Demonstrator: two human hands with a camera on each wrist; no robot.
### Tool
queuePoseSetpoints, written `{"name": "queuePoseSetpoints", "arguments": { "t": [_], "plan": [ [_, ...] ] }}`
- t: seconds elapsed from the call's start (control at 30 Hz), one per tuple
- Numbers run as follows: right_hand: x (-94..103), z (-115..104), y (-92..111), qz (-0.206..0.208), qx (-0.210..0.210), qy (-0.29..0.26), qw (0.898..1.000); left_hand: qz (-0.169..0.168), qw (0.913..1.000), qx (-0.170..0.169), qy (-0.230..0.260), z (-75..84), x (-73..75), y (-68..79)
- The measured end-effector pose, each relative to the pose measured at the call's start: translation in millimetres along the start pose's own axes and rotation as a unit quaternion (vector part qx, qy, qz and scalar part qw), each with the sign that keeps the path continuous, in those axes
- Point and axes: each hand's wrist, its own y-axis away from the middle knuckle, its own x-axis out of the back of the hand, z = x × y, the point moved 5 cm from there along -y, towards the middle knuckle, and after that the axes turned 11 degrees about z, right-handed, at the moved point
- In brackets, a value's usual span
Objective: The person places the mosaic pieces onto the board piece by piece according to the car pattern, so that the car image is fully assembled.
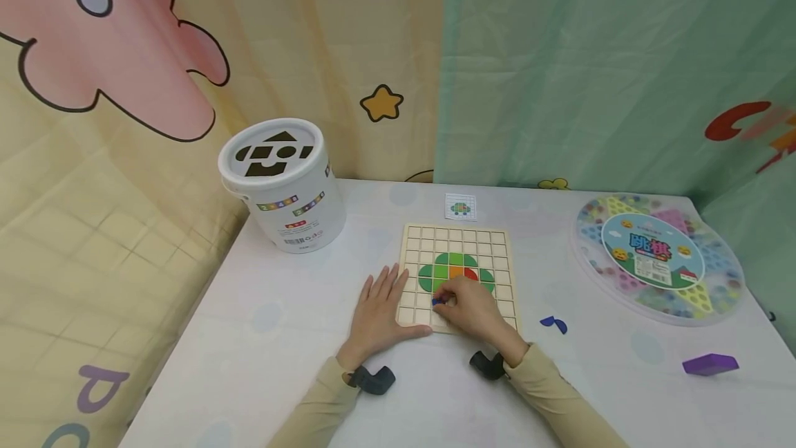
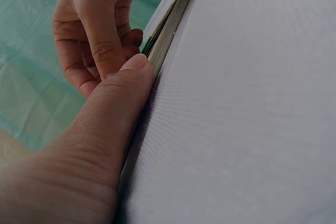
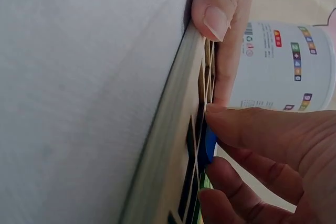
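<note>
A wooden grid board [image 1: 410, 256] lies on the table with green, orange and red pieces set in its middle squares. Thumb and fingers of my right hand [image 1: 472, 306] pinch a small blue piece [image 3: 210, 143] down at the board's surface, in the near rows. Parts of the coloured pattern are covered by that hand. My left hand [image 1: 378, 313] rests at the board's left near corner, fingers stretched out along the left side and thumb against the near edge. To the right of the board lie two loose blue pieces [image 1: 560, 326].
Behind the board is a small pattern card [image 1: 460, 207]. A white bucket [image 1: 298, 220] with shaped holes in its lid stands back left. At the right are a round board-game box [image 1: 653, 251] and a purple block [image 1: 710, 365]. Curtains hang behind the table.
</note>
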Motion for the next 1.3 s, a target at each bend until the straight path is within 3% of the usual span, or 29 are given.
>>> {"name": "queuePoseSetpoints", "arguments": {
  "t": [0.43, 0.8, 1.3],
  "plan": [
    [4.4, 0.3, 8.3, 0.024, 0.038, 0.093, 0.995, 0.001, 0.9999, -0.011, -0.003, 1.9, 0.5, 1.6],
    [5.6, -2.0, -0.1, 0.015, 0.013, 0.054, 0.998, -0.007, 1.0, -0.004, -0.003, 1.2, 0.3, 0.9],
    [5.2, -3.1, -4.4, -0.004, 0.041, 0.096, 0.995, 0.0, 1.0, -0.003, 0.006, 0.5, 1.5, -0.1]
  ]
}}
